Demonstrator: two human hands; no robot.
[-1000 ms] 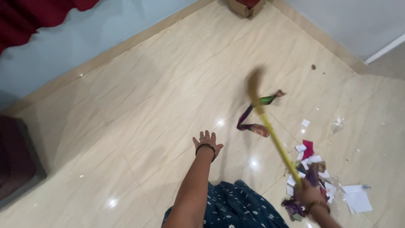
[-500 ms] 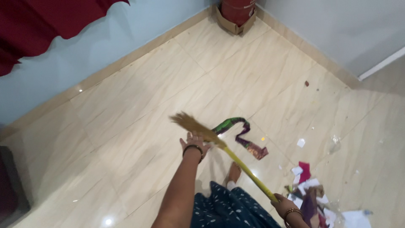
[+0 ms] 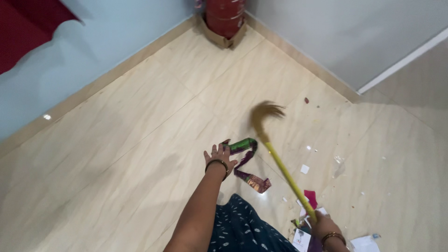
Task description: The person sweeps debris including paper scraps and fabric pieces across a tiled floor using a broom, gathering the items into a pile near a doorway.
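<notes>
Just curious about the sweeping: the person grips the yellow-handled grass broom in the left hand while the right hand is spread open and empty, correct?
Not quite: the hands are swapped. In the head view the right hand grips the yellow-handled grass broom, while the left hand is spread open and empty, above the green and purple cloth strip.

A yellow-handled broom (image 3: pixel 284 170) with tan bristles was over a glossy cream tiled floor (image 3: pixel 130 140). A cloth strip (image 3: pixel 247 161) was green and purple with gold. The dress (image 3: pixel 242 231) was dark blue with small white specks. A red cylinder (image 3: pixel 225 16) stood in the corner.
</notes>
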